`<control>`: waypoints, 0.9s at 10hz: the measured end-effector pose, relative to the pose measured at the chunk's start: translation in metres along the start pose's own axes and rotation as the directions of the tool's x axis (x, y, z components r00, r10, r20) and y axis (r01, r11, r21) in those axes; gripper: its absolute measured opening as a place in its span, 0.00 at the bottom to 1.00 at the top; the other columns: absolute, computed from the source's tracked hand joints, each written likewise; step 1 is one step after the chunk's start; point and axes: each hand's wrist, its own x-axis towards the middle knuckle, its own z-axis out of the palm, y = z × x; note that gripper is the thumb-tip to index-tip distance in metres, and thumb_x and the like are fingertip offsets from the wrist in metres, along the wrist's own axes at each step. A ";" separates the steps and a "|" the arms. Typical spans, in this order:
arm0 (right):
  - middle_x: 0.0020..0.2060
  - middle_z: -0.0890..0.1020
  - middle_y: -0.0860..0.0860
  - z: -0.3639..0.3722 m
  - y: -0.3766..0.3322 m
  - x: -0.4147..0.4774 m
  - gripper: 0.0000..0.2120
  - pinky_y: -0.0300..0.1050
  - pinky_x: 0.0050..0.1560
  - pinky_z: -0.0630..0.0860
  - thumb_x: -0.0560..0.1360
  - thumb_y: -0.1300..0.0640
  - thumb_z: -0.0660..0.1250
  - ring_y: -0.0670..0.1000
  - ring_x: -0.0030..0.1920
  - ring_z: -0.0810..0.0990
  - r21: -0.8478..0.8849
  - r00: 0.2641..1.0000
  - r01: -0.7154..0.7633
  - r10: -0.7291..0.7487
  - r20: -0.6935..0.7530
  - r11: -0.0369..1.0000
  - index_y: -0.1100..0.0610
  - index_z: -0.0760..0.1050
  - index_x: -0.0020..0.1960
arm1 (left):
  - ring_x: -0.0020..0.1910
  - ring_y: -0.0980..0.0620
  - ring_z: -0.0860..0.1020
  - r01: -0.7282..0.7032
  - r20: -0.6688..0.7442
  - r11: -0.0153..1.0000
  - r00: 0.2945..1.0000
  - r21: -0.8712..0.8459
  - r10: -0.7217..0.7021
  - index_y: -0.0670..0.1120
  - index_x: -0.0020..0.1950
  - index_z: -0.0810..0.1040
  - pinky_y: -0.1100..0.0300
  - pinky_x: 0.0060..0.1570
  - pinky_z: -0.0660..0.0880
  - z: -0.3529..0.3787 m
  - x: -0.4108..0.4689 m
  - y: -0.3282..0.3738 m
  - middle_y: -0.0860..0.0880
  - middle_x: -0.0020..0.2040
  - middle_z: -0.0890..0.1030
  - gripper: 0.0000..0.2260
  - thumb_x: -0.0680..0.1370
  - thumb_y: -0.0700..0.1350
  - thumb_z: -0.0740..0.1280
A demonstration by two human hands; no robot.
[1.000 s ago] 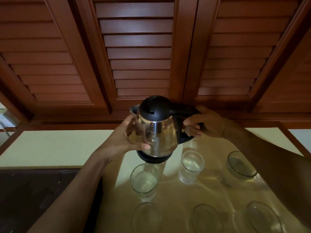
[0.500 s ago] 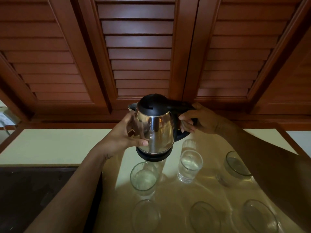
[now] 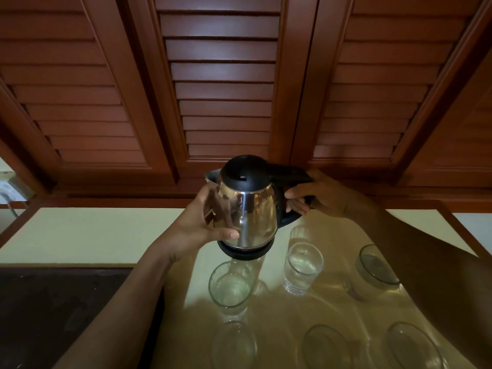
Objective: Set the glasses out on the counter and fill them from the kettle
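Note:
A steel kettle [image 3: 250,214] with a black lid and base is held upright in the air above the counter [image 3: 101,235]. My right hand [image 3: 319,194] grips its black handle. My left hand [image 3: 202,222] is pressed against its steel side, thumb across the front. Below it stand several clear glasses in two rows. The back left glass [image 3: 231,287] and the back middle glass [image 3: 302,267] hold water. My right forearm hides part of the back right glass [image 3: 372,270]. The front row glasses [image 3: 234,344] [image 3: 327,347] [image 3: 410,347] are cut by the frame's bottom edge.
Red-brown louvred cupboard doors [image 3: 221,83] hang directly behind and above the kettle. A dark hob or sink surface [image 3: 53,310] lies to the left of the glasses. A white wall socket [image 3: 8,187] shows at the far left.
The kettle has risen slightly and shifted a little left, held by both hands throughout. The glasses have not moved.

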 end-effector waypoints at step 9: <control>0.47 0.85 0.52 0.023 -0.025 -0.032 0.12 0.44 0.51 0.79 0.71 0.57 0.78 0.53 0.51 0.84 -0.426 0.924 -0.209 0.034 -0.382 0.880 0.54 0.80 0.53 | 0.73 0.57 0.74 -0.016 -0.006 1.000 1.000 0.026 0.016 0.60 0.82 0.60 0.51 0.71 0.75 0.007 -0.016 -0.021 0.59 0.75 0.73 0.48 0.70 0.45 0.83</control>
